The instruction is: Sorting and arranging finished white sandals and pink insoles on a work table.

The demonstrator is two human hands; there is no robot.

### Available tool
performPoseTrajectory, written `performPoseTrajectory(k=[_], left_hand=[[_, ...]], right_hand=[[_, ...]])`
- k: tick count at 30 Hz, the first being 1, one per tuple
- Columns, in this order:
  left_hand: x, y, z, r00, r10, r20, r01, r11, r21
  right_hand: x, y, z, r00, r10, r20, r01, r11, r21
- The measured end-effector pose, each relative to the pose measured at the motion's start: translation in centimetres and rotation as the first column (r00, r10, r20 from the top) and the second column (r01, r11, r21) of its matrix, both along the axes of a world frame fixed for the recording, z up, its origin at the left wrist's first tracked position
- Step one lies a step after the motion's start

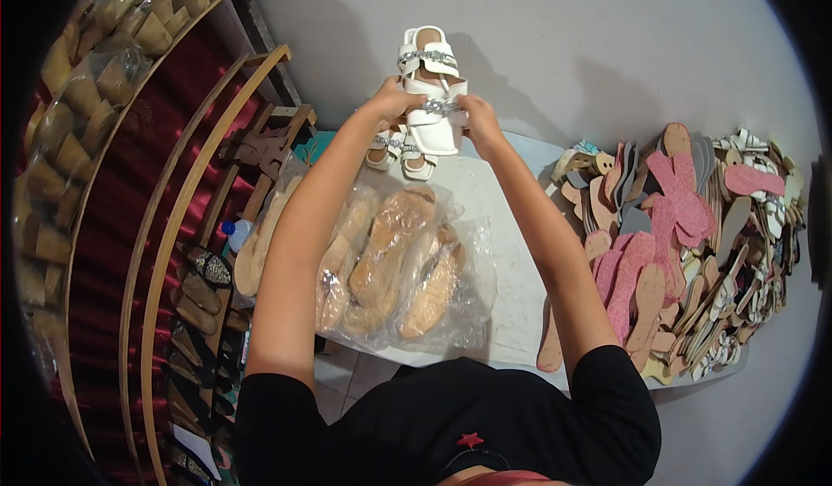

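Observation:
Both my arms reach forward over the table, holding up a pair of white sandals (pixel 436 135) with silver chain trim across the straps. One sandal is partly behind the other, its tan insole showing. My left hand (pixel 392 102) grips the pair's left side, fingers closed. On the right side my right hand (pixel 477 117) is closed on the sandals at the chain strap. Below my left hand, another pair of white sandals (pixel 419 166) with similar trim stands at the table's far edge. Some fingers are hidden behind the held pair.
Clear plastic bags with tan shoe lasts (pixel 386 256) lie on the white table (pixel 516 304). To the right is a heap of pink insoles (pixel 637 269) and sole pieces. A wooden rack (pixel 165 252) with shoes runs along the left. A grey wall (pixel 555 44) stands behind.

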State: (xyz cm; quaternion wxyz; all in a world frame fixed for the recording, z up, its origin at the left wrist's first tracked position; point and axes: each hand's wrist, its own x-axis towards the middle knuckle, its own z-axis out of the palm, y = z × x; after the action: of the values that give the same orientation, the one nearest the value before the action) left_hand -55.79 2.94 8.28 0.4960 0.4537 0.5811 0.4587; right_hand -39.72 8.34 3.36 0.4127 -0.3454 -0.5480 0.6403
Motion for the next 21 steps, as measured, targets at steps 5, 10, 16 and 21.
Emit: performPoseTrajectory(k=[5,10,16,21], left_hand=[[-6.4,4.0,-3.4,0.969,0.247,0.032,-0.245,0.968,-0.057],[-11.4,8.2,-8.4,0.958,0.282,0.041,-0.275,0.953,-0.128],[-17.9,8.0,-15.9,0.914,0.392,0.106,-0.358,0.901,-0.246],[-21.0,6.4,-21.3,0.88,0.444,0.17,-0.352,0.85,-0.393]], right_hand=[[-4.9,1.5,0.3,0.97,0.241,0.013,-0.238,0.965,-0.106],[-8.7,5.2,-3.7,0.951,0.269,0.152,-0.239,0.953,-0.187],[-11.3,6.2,-9.2,0.915,0.358,0.188,-0.313,0.921,-0.232],[-10.6,6.4,-13.0,0.907,0.383,0.176,-0.321,0.899,-0.298]])
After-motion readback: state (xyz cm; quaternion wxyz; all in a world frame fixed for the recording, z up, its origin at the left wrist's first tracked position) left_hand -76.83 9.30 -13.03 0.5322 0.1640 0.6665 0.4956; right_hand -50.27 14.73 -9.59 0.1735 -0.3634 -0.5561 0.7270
